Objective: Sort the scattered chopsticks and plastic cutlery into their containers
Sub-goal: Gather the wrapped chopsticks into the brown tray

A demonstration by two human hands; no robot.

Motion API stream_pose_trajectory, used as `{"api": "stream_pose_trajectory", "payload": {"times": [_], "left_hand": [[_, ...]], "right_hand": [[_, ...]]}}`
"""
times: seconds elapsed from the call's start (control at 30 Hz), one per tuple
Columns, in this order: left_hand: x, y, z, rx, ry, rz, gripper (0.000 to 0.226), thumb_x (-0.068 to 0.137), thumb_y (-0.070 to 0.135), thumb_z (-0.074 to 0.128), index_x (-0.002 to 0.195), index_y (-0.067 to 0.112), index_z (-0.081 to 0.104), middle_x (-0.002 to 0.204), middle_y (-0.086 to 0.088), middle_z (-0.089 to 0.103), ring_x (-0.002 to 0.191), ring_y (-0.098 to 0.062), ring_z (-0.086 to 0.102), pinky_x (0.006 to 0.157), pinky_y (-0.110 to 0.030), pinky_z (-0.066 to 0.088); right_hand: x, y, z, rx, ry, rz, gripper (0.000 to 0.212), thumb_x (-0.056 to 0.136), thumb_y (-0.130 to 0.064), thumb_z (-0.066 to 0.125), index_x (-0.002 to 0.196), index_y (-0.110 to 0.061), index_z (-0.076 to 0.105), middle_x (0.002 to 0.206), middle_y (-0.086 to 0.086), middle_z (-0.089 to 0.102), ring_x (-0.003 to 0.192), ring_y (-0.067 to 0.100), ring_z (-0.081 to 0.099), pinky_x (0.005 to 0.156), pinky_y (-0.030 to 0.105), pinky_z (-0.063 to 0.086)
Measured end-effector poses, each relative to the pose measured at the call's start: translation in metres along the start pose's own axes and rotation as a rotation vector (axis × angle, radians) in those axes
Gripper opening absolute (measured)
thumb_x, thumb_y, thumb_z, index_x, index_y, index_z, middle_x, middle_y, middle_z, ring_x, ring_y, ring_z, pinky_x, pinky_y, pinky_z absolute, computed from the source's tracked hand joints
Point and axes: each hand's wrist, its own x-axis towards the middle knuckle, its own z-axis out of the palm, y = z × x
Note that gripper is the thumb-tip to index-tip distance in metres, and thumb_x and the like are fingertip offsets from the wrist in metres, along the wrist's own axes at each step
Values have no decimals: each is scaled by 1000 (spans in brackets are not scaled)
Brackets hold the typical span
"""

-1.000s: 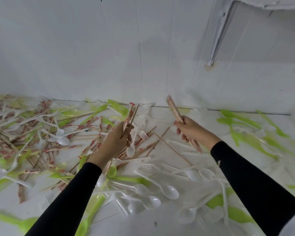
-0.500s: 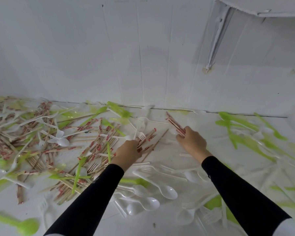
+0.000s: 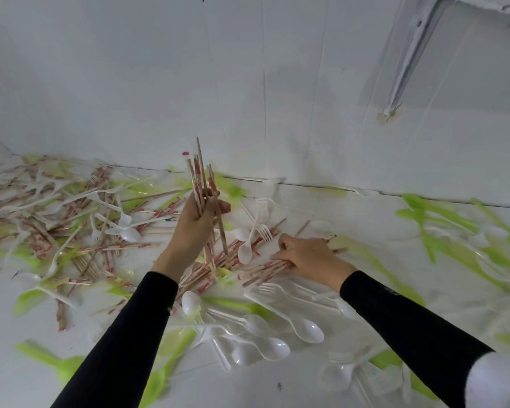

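The left hand (image 3: pixel 196 222) is raised off the tabletop (image 3: pixel 365 219), fingers wrapped round a bundle (image 3: pixel 199 178) of chopsticks standing nearly upright; the palm hides its middle. The right hand (image 3: pixel 309 256) lies low, fingers curled over a bunch (image 3: pixel 265 267) lying flat on the tabletop, fingertips hidden beneath it. More chopsticks (image 3: pixel 100 248) lie scattered at the left, mixed with white spoons (image 3: pixel 306 329) and forks (image 3: pixel 264 229). The green cutlery (image 3: pixel 442 210) is smeared by blur, its kind hard to tell. Black sleeves (image 3: pixel 124 334) run off the bottom edge.
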Motion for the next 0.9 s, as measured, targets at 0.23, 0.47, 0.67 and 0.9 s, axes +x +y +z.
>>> {"api": "stream_pose_trajectory", "payload": {"times": [0.23,0.47,0.67,0.9], "left_hand": [[-39,-32,12,-36,204,147,6,100,18,54,104,22,53,87,-4,65,73,-10,64,69,-25,55],[-62,-68,32,74,137,33,5,93,33,59,92,29,63,81,-3,72,81,-25,70,65,-31,56],[-53,-36,9,-393,279,53,16,106,27,36,103,19,49,91,-5,72,89,-28,71,80,-37,59],[-44,-16,-56,-384,350,22,31,97,39,58,75,20,46,59,4,35,48,-10,28,44,-27,23]], "right_hand": [[6,13,0,49,376,-82,32,77,-17,59,109,-13,64,102,7,65,85,27,63,54,35,51],[7,6,-66,1019,681,268,10,104,-22,41,113,-20,44,68,-9,56,59,14,58,63,27,49],[29,-11,-64,1034,537,333,12,90,-36,68,93,-29,59,64,-23,57,60,-3,53,64,24,43],[62,-48,-9,207,-44,12,42,99,-31,50,140,-30,50,130,-5,48,99,27,62,66,33,43]]}}
